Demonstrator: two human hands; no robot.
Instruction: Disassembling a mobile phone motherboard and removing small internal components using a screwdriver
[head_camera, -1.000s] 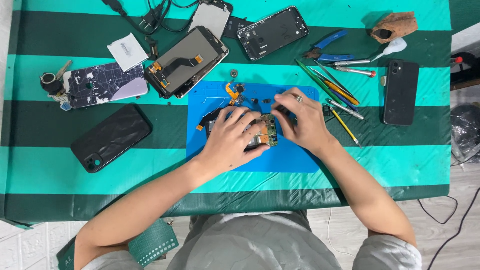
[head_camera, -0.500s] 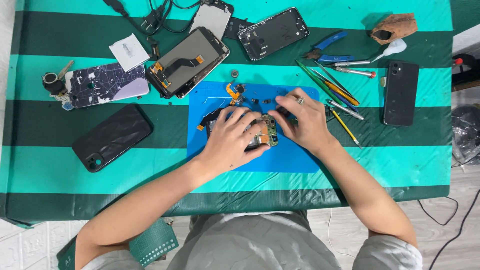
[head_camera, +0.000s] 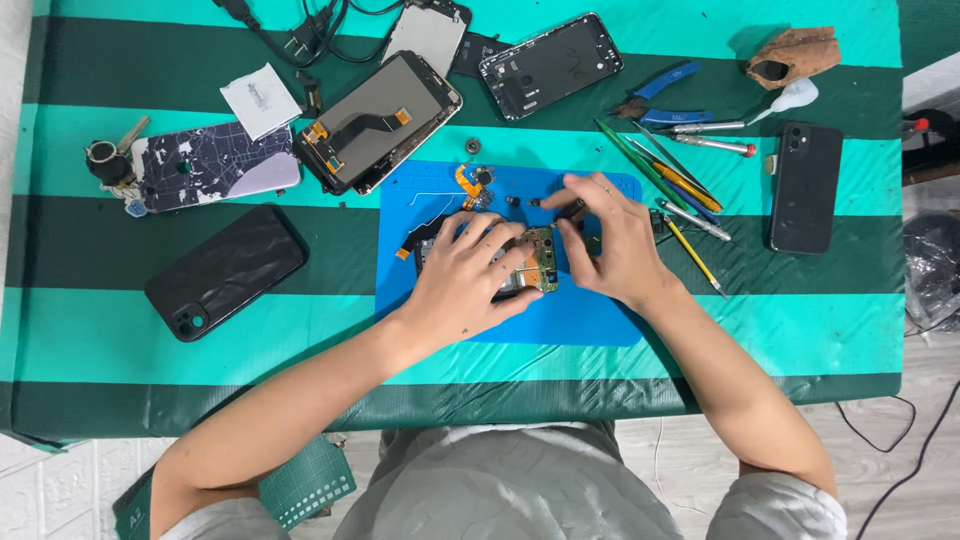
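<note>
Now right hand (head_camera: 610, 245) higher, off circuit board (head_camera: 540, 262).

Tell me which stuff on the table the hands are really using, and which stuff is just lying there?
In use:
left hand pressing down the green circuit board
right hand pinching a small dark part
blue mat underneath

Lying about:
black phone
black case
screen panel
blue pliers
screwdrivers
cracked back cover

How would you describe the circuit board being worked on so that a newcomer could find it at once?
Start at the blue mat in the middle of the striped table. The circuit board lies under the left hand, beside the right hand. It alone is green with tiny components.
</note>
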